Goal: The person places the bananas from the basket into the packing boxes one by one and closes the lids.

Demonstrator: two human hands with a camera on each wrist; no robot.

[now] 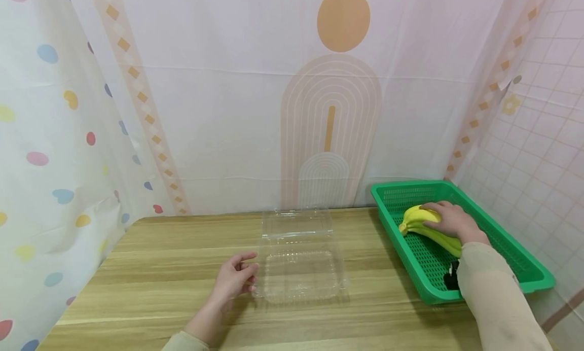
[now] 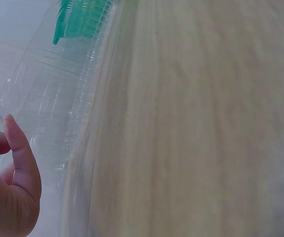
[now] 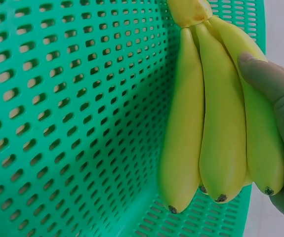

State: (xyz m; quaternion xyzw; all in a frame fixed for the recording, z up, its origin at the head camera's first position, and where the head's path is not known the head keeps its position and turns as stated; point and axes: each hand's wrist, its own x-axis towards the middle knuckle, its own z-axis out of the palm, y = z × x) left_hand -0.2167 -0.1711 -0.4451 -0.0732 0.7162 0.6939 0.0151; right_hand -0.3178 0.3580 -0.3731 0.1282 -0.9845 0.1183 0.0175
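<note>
In the green basket [image 1: 410, 270], my right hand [image 1: 451, 221] grips a bunch of yellow-green bananas [image 3: 221, 118] from above. The thumb [image 3: 265, 74] lies along one banana, and the other fingers are mostly hidden behind the bunch. The stem end points left in the head view. On the table, a clear plastic clamshell box [image 1: 301, 275] lies with its lid [image 1: 296, 224] folded back toward the wall. My left hand [image 1: 234, 277] is at the box's left edge, its fingers loosely bent. A fingertip seems to meet the plastic in the left wrist view.
A small black and white object [image 1: 451, 277] lies in the basket near my right forearm, partly covered by the sleeve. The wooden table [image 1: 150, 270] backs onto a patterned curtain [image 1: 228, 112]. The basket's raised walls surround the bananas.
</note>
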